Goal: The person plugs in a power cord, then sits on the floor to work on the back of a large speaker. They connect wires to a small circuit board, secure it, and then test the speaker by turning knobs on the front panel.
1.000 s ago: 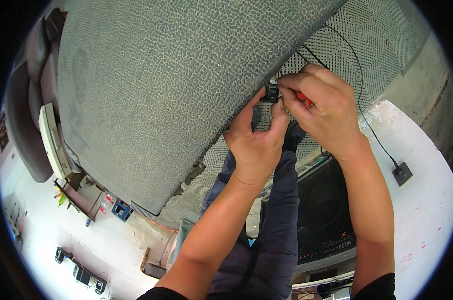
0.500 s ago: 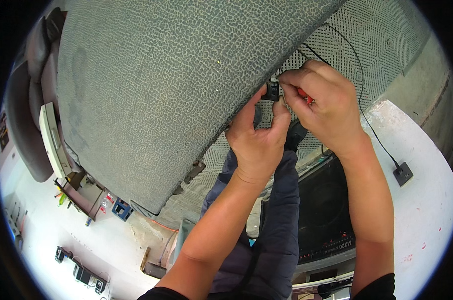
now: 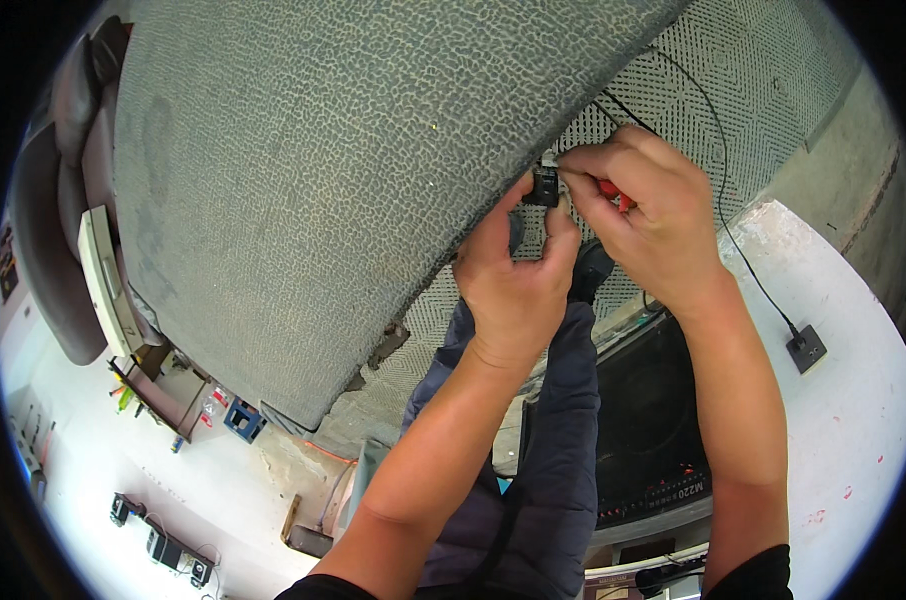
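The left hand [image 3: 518, 290] and right hand [image 3: 653, 215] are both pinching a small black plastic connector [image 3: 545, 187] at the grey carpeted panel [image 3: 323, 180] edge; it looks light, rigid, best gripped by its sides.

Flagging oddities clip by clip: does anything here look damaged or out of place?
Yes. The lower edge of the grey carpeted panel looks ragged, with torn bits hanging. The left hand and right hand pinch a small black part at the panel's edge, beside a thin black cable.
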The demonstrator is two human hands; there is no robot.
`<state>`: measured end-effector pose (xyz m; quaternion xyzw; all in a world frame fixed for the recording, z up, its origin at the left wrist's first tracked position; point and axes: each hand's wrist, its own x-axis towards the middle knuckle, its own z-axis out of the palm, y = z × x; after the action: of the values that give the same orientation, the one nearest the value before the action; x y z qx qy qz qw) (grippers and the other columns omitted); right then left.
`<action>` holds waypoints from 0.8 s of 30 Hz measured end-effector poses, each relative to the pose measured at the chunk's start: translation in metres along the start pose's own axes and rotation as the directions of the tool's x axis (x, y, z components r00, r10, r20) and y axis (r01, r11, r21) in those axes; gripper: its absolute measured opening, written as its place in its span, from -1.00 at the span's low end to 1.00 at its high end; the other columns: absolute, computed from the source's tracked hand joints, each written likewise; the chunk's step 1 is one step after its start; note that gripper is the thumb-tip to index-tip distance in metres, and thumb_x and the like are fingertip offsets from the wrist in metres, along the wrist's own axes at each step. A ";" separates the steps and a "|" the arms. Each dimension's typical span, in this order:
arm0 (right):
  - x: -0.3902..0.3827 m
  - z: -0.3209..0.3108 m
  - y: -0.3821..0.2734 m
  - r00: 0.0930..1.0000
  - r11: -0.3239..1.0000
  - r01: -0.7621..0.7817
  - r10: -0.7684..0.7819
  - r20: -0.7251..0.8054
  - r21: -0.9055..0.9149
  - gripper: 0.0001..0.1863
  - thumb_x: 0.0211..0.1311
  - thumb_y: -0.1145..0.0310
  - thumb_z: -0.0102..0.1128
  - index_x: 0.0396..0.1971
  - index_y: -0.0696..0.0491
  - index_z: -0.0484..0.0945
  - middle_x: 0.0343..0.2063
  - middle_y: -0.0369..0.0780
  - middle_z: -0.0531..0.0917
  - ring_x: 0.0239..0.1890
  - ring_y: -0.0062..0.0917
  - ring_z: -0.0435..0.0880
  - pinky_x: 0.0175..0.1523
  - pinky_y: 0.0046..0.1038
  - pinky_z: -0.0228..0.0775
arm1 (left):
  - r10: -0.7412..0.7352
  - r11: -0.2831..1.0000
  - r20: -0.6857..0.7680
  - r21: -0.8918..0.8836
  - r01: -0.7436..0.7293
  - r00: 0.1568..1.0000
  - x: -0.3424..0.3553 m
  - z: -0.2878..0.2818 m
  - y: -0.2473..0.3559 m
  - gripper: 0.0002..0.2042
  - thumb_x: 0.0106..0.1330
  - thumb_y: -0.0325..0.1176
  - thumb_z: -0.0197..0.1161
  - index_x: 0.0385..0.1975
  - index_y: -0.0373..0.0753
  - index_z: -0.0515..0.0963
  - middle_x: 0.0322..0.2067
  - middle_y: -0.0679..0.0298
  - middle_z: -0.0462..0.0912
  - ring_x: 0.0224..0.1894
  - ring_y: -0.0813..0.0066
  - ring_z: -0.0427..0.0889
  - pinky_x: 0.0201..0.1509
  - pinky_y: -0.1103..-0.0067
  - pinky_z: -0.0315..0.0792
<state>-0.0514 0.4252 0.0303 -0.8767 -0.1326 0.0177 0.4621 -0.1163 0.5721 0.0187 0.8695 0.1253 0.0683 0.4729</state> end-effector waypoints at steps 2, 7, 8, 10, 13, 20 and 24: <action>-0.004 0.003 -0.002 0.996 0.995 -0.080 0.081 -0.023 0.057 -0.86 0.17 0.54 0.48 -0.26 0.11 0.75 -0.40 -0.20 0.69 -0.42 -0.34 0.69 -0.30 -0.40 0.56 | 0.026 0.999 -0.009 0.032 -0.026 1.000 -0.001 0.003 -0.001 -0.66 0.22 -0.56 0.51 0.01 -0.36 0.69 -0.02 0.11 0.78 0.07 0.16 0.71 0.24 0.31 0.53; -0.012 0.011 -0.006 0.965 0.945 -0.228 0.252 -0.075 0.234 -0.85 0.19 0.60 0.45 -0.24 0.12 0.75 -0.39 -0.24 0.71 -0.42 -0.55 0.66 -0.29 -0.50 0.52 | 0.157 0.978 -0.048 0.145 -0.149 0.986 -0.003 0.006 -0.003 -0.66 0.19 -0.58 0.50 -0.01 -0.35 0.70 0.01 0.09 0.75 0.09 0.06 0.68 0.31 0.24 0.49; -0.013 0.012 -0.006 0.960 0.931 -0.239 0.269 -0.076 0.275 -0.85 0.20 0.62 0.44 -0.24 0.13 0.75 -0.39 -0.25 0.71 -0.42 -0.58 0.65 -0.28 -0.52 0.51 | 0.167 0.976 -0.048 0.149 -0.158 0.985 -0.004 0.006 -0.003 -0.66 0.19 -0.58 0.50 -0.01 -0.36 0.69 0.02 0.09 0.75 0.09 0.07 0.68 0.31 0.25 0.49; -0.013 0.014 -0.006 0.960 0.933 -0.231 0.264 -0.090 0.278 -0.87 0.22 0.63 0.43 -0.24 0.14 0.74 -0.39 -0.28 0.71 -0.41 -0.65 0.63 -0.29 -0.55 0.49 | 0.125 0.983 -0.043 0.138 -0.118 0.991 -0.005 0.006 -0.001 -0.66 0.21 -0.59 0.48 0.01 -0.37 0.68 0.02 0.08 0.74 0.08 0.12 0.68 0.29 0.28 0.51; -0.015 0.015 -0.008 0.927 0.871 -0.308 0.365 -0.083 0.383 -0.91 0.27 0.62 0.41 -0.25 0.16 0.72 -0.40 -0.32 0.71 -0.40 -0.74 0.59 -0.30 -0.61 0.44 | -0.038 0.996 -0.038 -0.079 0.035 0.999 -0.007 0.012 0.003 -0.65 0.29 -0.60 0.44 0.07 -0.39 0.62 -0.01 0.12 0.72 0.05 0.28 0.68 0.21 0.39 0.55; -0.020 0.003 -0.007 0.852 0.743 -0.436 0.523 -0.033 0.508 -0.93 0.38 0.56 0.41 -0.21 0.15 0.68 -0.39 -0.44 0.65 -0.39 -0.88 0.44 -0.32 -0.72 0.30 | -0.440 0.791 0.088 -0.432 0.433 0.893 -0.007 0.013 0.023 -0.66 0.46 -0.56 0.35 0.18 -0.41 0.50 -0.07 0.21 0.70 -0.06 0.54 0.68 0.07 0.58 0.55; -0.020 0.000 -0.003 0.855 0.731 -0.404 0.515 -0.058 0.550 -0.90 0.39 0.55 0.40 -0.15 0.15 0.70 -0.40 -0.47 0.60 -0.39 -0.89 0.39 -0.32 -0.72 0.25 | -0.515 0.660 0.144 -0.562 0.497 0.845 -0.002 0.005 0.030 -0.68 0.50 -0.50 0.32 0.17 -0.41 0.51 -0.09 0.21 0.72 -0.11 0.58 0.68 0.06 0.58 0.57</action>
<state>-0.0715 0.4222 0.0310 -0.7208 0.1480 0.0761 0.6729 -0.1126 0.5515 0.0412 0.6125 0.3415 -0.0188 0.7127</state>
